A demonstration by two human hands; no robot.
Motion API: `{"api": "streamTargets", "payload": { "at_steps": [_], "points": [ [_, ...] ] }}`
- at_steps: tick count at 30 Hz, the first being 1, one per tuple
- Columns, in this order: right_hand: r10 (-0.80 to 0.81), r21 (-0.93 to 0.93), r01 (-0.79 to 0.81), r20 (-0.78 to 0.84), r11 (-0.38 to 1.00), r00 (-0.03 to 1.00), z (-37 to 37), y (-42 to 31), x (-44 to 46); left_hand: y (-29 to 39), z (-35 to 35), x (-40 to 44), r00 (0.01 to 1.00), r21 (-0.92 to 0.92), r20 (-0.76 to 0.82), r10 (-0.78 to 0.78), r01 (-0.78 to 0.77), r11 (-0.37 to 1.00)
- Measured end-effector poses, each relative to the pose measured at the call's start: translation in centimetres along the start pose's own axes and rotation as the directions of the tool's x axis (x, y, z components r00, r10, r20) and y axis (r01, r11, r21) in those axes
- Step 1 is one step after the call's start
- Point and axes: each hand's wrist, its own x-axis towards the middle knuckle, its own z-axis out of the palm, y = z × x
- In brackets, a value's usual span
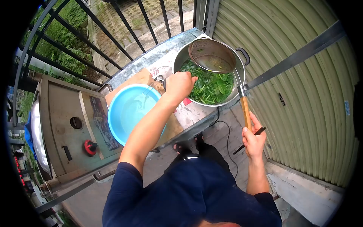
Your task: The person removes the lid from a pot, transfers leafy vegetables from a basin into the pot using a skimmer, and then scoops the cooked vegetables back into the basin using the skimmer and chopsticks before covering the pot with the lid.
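Observation:
A large metal pot holds chopped leafy greens. My left hand is closed at the pot's left edge, around its dark side handle, most of which the fingers hide. In my right hand is the wooden handle of a round strainer. The strainer's bowl is tilted over the far side of the pot, above the greens, with a few green bits in it. Dark chopsticks are also held across my right palm; their exact number is unclear.
A light blue basin with clear liquid stands left of the pot, below my left forearm. Farther left is a metal stove cabinet with a red knob. Black railings border the far side, and a ribbed shutter the right. A cable hangs to the floor.

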Motion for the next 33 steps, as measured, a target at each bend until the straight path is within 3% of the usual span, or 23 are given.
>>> {"api": "streamTargets", "payload": {
  "at_steps": [2, 6, 12, 18, 22, 24, 28, 30, 33],
  "points": [
    [0.007, -0.014, -0.007, 0.010, 1.000, 1.000, -0.3, 0.1, 0.3, 0.2, 0.6, 0.3, 0.988, 0.145, 0.116, 0.104, -0.120, 0.982],
    [0.028, 0.016, -0.028, 0.015, 0.999, 1.000, -0.5, 0.0, 0.1, 0.7, 1.5, 0.6, 0.974, 0.220, 0.115, 0.195, -0.217, 0.951],
    [0.023, -0.012, -0.023, 0.026, 1.000, 0.999, -0.5, -0.4, -0.5, 3.0, 2.6, 1.0, 0.961, 0.103, -0.066, 0.268, -0.260, 0.960],
    [0.034, -0.027, -0.033, 0.056, 0.999, 0.998, -0.5, -0.6, -0.9, 1.8, 4.1, 2.1, 0.931, 0.201, -0.011, 0.365, -0.356, 0.913],
    [0.034, -0.030, -0.032, 0.042, 0.999, 0.999, -0.4, -0.5, -0.8, 2.2, 3.7, 1.3, 0.925, 0.131, -0.043, 0.377, -0.369, 0.920],
    [0.026, -0.031, -0.025, 0.032, 0.999, 0.999, -0.5, -0.5, -0.5, 3.4, 2.4, 0.6, 0.962, 0.063, 0.118, 0.245, -0.253, 0.965],
    [0.034, -0.047, -0.032, 0.042, 0.998, 0.999, -0.5, -0.5, -0.3, 3.2, 3.4, 1.0, 0.963, 0.137, 0.117, 0.241, -0.256, 0.957],
    [0.045, -0.050, -0.043, 0.040, 0.998, 0.998, -0.4, -0.6, -0.3, 3.3, 3.8, 1.2, 0.954, 0.040, -0.016, 0.298, -0.298, 0.954],
    [0.052, -0.051, -0.050, 0.046, 0.997, 0.998, -0.3, -0.5, -0.3, 4.4, 4.4, 1.7, 0.963, -0.013, -0.119, 0.243, -0.246, 0.969]
  ]
}}
